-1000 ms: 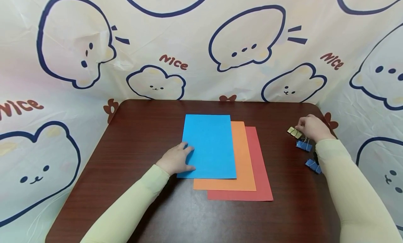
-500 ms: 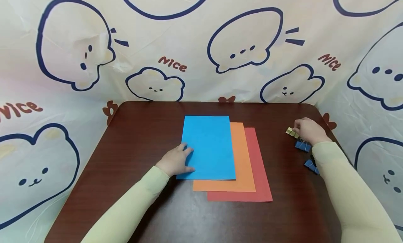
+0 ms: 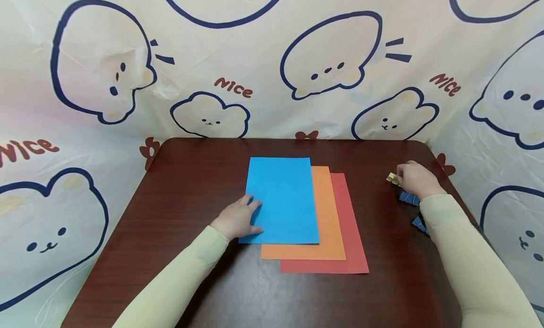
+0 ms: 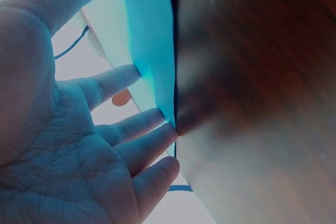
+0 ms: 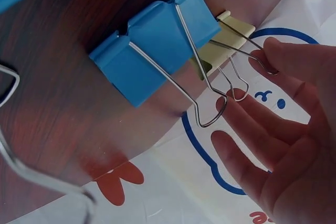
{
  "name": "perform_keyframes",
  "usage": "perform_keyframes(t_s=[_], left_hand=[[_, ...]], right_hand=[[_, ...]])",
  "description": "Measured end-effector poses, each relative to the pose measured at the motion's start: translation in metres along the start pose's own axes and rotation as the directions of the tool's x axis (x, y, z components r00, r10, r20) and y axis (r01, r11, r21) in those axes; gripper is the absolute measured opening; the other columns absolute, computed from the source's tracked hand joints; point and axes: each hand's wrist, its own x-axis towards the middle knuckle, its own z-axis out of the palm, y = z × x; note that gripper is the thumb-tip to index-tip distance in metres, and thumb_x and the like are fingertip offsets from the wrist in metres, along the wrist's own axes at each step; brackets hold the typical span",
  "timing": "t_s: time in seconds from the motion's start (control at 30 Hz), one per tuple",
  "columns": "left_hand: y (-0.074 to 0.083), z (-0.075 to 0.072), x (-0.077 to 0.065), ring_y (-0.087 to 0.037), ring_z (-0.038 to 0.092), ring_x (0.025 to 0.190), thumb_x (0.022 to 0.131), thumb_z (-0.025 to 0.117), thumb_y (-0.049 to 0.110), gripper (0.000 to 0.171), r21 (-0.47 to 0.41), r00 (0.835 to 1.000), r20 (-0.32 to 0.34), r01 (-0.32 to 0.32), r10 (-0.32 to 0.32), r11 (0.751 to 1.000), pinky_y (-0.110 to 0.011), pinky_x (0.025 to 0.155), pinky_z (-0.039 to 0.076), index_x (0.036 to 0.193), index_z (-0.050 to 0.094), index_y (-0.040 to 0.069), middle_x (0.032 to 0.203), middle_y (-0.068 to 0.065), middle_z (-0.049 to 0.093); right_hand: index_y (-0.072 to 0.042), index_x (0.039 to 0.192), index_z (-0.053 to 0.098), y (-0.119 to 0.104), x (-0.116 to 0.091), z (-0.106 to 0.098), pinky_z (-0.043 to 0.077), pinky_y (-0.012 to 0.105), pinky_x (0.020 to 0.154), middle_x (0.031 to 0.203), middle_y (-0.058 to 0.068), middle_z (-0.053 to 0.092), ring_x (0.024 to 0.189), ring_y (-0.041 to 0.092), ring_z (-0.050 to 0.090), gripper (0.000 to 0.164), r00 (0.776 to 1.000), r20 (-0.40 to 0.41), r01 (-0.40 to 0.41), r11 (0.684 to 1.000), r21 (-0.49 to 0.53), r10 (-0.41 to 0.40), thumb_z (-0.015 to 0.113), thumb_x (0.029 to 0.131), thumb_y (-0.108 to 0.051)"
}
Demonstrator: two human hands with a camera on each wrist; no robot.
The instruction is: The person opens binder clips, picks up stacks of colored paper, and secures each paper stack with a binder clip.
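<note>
My left hand [image 3: 238, 217] rests with spread fingers on the left edge of a blue sheet of paper [image 3: 284, 200]. Beneath it, staggered to the right, lie an orange sheet [image 3: 329, 219] and a red sheet [image 3: 353, 238]. At the table's right side my right hand [image 3: 418, 179] partly covers a yellow binder clip [image 3: 391, 178]. The right wrist view shows thumb and index finger pinching one wire handle of that yellow clip [image 5: 224, 51]. A blue binder clip [image 5: 163, 40] is right beside it, close to the other fingers.
A second blue binder clip [image 3: 420, 224] lies nearer me, partly under the right forearm. The brown table [image 3: 191, 177] has a patterned cloth [image 3: 272, 49] behind it and at both sides.
My right hand has shifted slightly left over the yellow binder clip and hides more of it. The left hand and the paper sheets stay where they were.
</note>
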Motion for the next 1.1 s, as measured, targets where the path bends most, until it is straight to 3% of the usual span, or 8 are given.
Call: perform_keyframes(t_s=[0.4,0.57,0.77,0.87,1.1], left_hand=[[0.0004,0.0002,-0.0005,-0.041,0.048,0.142,0.086,0.083,0.043,0.079,0.000,1.000,-0.003,0.003,-0.003,1.000,-0.051,0.110,0.048,0.149,0.052,0.008,0.158,-0.025,0.041],[-0.0010,0.0013,0.0010,-0.041,0.048,0.142,0.086,0.083,0.044,0.079,0.007,1.000,-0.001,0.005,-0.005,1.000,-0.051,0.110,0.048,0.150,0.051,0.009,0.158,-0.024,0.040],[-0.0016,0.0015,0.0017,-0.041,0.047,0.143,0.087,0.082,0.045,0.080,0.008,1.000,0.003,0.008,-0.008,1.000,-0.051,0.111,0.047,0.151,0.051,0.009,0.159,-0.024,0.039],[-0.0011,0.0013,0.0011,-0.041,0.047,0.143,0.086,0.083,0.044,0.080,0.008,1.000,0.002,0.005,-0.005,1.000,-0.051,0.111,0.047,0.150,0.051,0.009,0.158,-0.024,0.040],[-0.0007,0.0005,0.0011,-0.041,0.046,0.144,0.087,0.082,0.044,0.079,0.005,1.000,0.008,0.007,-0.007,1.000,-0.051,0.111,0.047,0.151,0.051,0.009,0.159,-0.024,0.038]], right_hand=[[0.000,0.076,0.068,0.0005,-0.0016,-0.0008,0.050,0.050,0.075,0.085,0.020,0.061,0.083,0.032,0.053,0.023,0.999,-0.032,0.003,1.000,0.024,-0.003,0.063,0.096,-0.011],[0.006,0.096,0.062,0.0021,-0.0024,-0.0014,0.052,0.053,0.077,0.094,0.026,0.061,0.084,0.036,0.056,0.019,0.999,-0.037,-0.033,0.997,0.073,0.036,0.067,0.095,-0.012],[0.018,0.133,0.048,0.0009,-0.0037,-0.0017,0.047,0.067,0.099,0.128,0.043,0.053,0.113,0.054,0.055,0.053,0.998,-0.023,-0.062,0.990,0.126,0.065,0.068,0.095,-0.013],[0.020,0.138,0.045,0.0022,-0.0029,-0.0002,0.044,0.068,0.103,0.133,0.045,0.048,0.120,0.057,0.050,0.059,0.998,-0.019,-0.060,0.991,0.123,0.063,0.067,0.095,-0.013],[0.023,0.134,0.048,0.0023,0.0001,0.0016,0.045,0.067,0.102,0.132,0.045,0.048,0.119,0.056,0.050,0.058,0.998,0.008,-0.066,0.989,0.131,0.065,0.067,0.093,-0.013]])
